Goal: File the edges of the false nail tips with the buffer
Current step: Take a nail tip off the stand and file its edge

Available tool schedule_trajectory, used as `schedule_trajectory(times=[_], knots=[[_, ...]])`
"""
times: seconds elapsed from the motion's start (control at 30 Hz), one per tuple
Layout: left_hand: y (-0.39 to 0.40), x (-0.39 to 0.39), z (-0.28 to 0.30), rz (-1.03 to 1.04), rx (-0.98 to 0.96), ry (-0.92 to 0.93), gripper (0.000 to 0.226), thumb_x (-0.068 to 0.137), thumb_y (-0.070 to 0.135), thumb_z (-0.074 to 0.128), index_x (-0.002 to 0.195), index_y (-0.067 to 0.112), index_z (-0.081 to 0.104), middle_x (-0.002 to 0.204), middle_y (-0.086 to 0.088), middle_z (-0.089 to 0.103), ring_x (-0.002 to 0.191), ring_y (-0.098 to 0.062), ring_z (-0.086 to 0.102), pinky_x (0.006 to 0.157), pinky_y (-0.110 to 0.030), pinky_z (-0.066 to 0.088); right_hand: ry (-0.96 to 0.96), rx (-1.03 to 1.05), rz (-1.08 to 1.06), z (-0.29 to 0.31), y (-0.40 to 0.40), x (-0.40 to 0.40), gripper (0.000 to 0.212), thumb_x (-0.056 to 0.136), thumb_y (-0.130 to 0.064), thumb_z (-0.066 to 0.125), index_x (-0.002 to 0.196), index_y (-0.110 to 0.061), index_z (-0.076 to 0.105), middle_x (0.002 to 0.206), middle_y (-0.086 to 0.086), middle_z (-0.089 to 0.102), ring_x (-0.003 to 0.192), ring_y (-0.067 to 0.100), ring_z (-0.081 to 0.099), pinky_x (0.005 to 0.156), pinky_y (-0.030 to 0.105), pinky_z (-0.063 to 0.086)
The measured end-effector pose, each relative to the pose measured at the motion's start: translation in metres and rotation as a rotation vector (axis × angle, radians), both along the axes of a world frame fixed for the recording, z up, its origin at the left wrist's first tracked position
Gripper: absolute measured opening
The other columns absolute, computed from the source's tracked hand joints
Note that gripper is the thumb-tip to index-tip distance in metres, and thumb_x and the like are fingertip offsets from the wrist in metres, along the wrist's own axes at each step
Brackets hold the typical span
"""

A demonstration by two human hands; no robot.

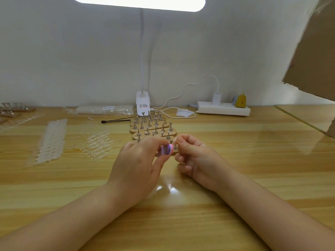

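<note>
Head view: the left hand (135,167) grips a pink-and-purple buffer (165,150) between thumb and curled fingers, its end poking out toward the right. The right hand (192,156) pinches a pale nail tip (174,142) between thumb and forefinger, just beside the buffer's end, above the wooden table (253,160). Wooden stands (152,126) sit behind.

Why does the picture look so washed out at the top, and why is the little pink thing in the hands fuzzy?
In the head view, the desk lamp is overexposed to plain white, and its glare shows on the glossy table. The buffer in the left hand is smeared by motion blur, as is the nail tip pinched by the right hand. The wide lens bends the edges.
</note>
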State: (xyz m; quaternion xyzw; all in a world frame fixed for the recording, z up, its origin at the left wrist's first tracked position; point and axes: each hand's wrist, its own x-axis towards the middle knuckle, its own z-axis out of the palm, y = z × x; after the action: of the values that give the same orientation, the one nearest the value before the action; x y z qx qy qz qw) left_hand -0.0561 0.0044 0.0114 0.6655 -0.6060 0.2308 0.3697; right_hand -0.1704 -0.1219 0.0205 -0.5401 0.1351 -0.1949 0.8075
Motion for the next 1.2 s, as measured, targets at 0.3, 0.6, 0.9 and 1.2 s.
schedule_trajectory(times=[0.3,0.6,0.9,1.2], knots=[[0.000,0.006,0.007,0.053,-0.038,-0.216,0.026,0.089,0.025,0.057,0.110,0.026,0.042,0.099,-0.005,0.065,0.079,-0.024,0.065,0.077,-0.040,0.046,0.036,-0.009,0.005,0.002,0.001,0.001,0.010,0.075,-0.022,0.062,0.078,-0.013,0.063,0.061,-0.004,0.045,0.052,0.006,0.040,0.041,0.015,0.023],[-0.003,0.008,0.003,0.009,-0.104,-0.370,0.043,0.079,0.015,0.079,0.107,0.030,0.050,0.097,-0.003,0.065,0.068,-0.021,0.063,0.079,-0.043,0.047,0.086,-0.033,0.013,0.003,0.003,0.002,0.011,0.092,-0.013,0.053,0.095,-0.003,0.057,0.066,0.000,0.041,0.052,0.006,0.038,0.043,0.017,0.021],[-0.004,0.011,0.004,0.043,-0.179,-0.568,0.034,0.081,0.008,0.069,0.105,0.028,0.057,0.093,-0.004,0.065,0.073,-0.015,0.047,0.083,-0.038,0.039,0.093,-0.061,0.090,0.004,0.002,0.001,0.016,0.084,-0.017,0.056,0.088,-0.005,0.065,0.073,0.003,0.048,0.052,0.005,0.040,0.044,0.018,0.022],[-0.003,0.031,0.006,0.532,0.308,-0.221,0.021,0.094,0.035,0.055,0.106,0.020,0.061,0.091,-0.002,0.063,0.076,-0.028,0.057,0.071,-0.037,0.040,0.093,0.039,0.009,0.002,-0.003,0.001,0.016,0.077,-0.028,0.064,0.078,-0.012,0.061,0.063,-0.002,0.036,0.053,0.008,0.039,0.041,0.017,0.025]])
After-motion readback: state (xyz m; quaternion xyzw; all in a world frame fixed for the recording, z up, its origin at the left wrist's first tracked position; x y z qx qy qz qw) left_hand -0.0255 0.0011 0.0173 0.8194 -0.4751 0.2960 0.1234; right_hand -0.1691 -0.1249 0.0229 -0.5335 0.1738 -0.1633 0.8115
